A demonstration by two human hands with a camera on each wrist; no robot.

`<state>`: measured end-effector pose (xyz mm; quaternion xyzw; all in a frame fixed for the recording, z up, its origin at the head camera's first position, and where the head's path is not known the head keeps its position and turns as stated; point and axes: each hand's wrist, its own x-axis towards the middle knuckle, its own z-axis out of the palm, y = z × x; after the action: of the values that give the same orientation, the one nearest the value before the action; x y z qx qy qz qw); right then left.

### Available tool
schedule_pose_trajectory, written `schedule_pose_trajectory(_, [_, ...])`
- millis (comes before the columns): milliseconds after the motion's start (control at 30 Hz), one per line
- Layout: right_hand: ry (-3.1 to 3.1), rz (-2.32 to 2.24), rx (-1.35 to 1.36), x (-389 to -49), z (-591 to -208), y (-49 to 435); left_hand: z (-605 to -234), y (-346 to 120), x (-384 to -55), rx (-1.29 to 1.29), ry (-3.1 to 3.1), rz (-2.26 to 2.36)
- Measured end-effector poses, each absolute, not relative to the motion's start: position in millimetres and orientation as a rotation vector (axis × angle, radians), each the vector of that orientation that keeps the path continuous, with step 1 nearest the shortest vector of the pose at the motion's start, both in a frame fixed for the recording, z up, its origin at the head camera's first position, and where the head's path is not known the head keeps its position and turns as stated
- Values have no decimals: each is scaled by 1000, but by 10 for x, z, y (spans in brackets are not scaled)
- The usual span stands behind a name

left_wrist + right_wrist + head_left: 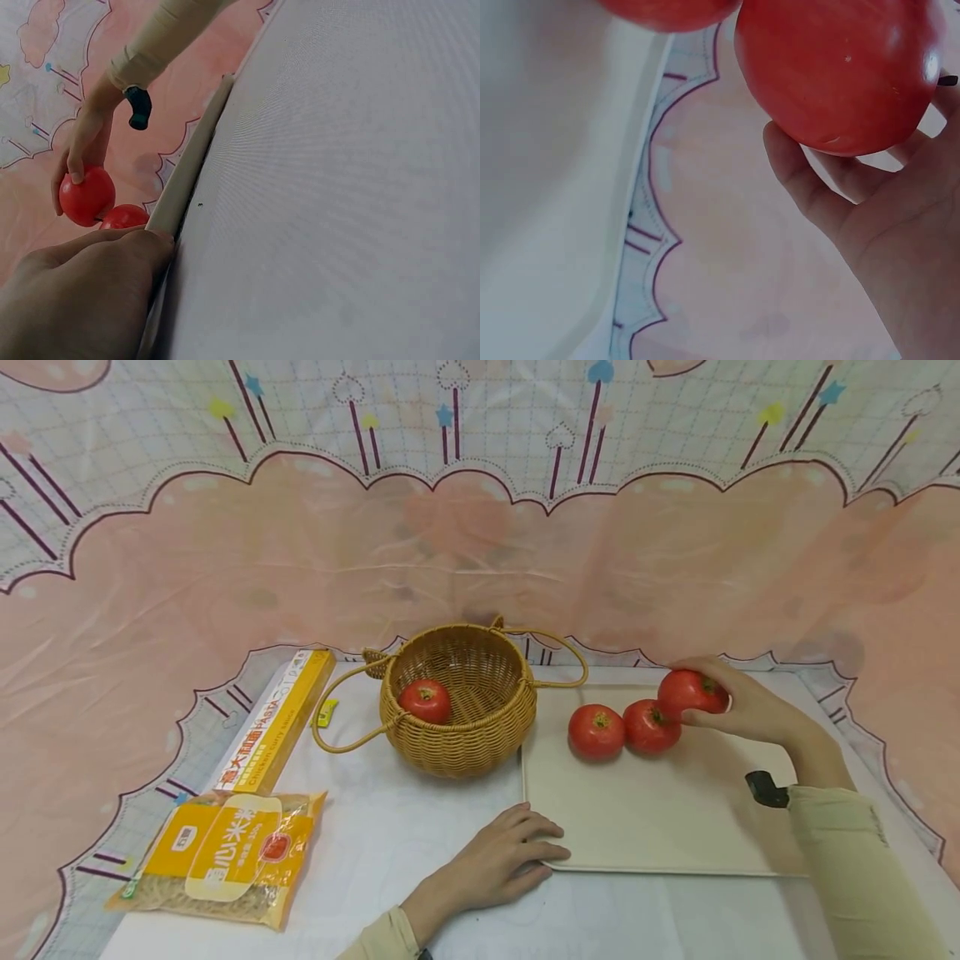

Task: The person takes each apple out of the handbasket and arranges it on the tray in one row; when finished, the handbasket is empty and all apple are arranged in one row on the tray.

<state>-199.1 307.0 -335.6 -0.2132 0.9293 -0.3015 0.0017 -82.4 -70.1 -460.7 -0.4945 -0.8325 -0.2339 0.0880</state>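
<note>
My right hand (738, 697) grips a red tomato (690, 693) between thumb and fingers, over the far part of the beige tray (637, 827). In the right wrist view this tomato (840, 75) fills the top, with fingers curled round its side. Two more tomatoes, a left one (596, 732) and a right one (652, 727), sit side by side on the tray, just left of the held one. My left hand (498, 856) rests at the tray's near left corner, its fingers loosely extended over the rim. A wicker basket (457, 747) with another tomato (425, 701) inside stands left of the tray.
To the left lie a yellow and white pasta box (277, 722) and an orange bag of noodles (225, 856). A small yellow item (326, 713) lies by the basket's left handle. The basket's right handle (570, 652) reaches over the tray's far left corner. Patterned cloth (465, 543) hangs behind.
</note>
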Motion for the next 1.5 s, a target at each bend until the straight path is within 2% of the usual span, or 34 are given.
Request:
schedule_pose_trajectory(500, [2915, -910, -573, -2007, -3539, 3311, -4608, -711, -830, -1477, -2467, -650])
schedule_pose_trajectory(867, [2947, -803, -758, -2067, -3712, 3417, -4615, -708, -827, -1479, -2461, -647])
schedule_pose_trajectory(1167, [2892, -714, -623, -2085, -3797, 3406, -4626, -701, -819, -1472, -2468, -658])
schedule_pose_trajectory(1500, [2853, -771, -644, -2080, -3847, 3408, -4615, -703, -826, -1472, -2466, -676])
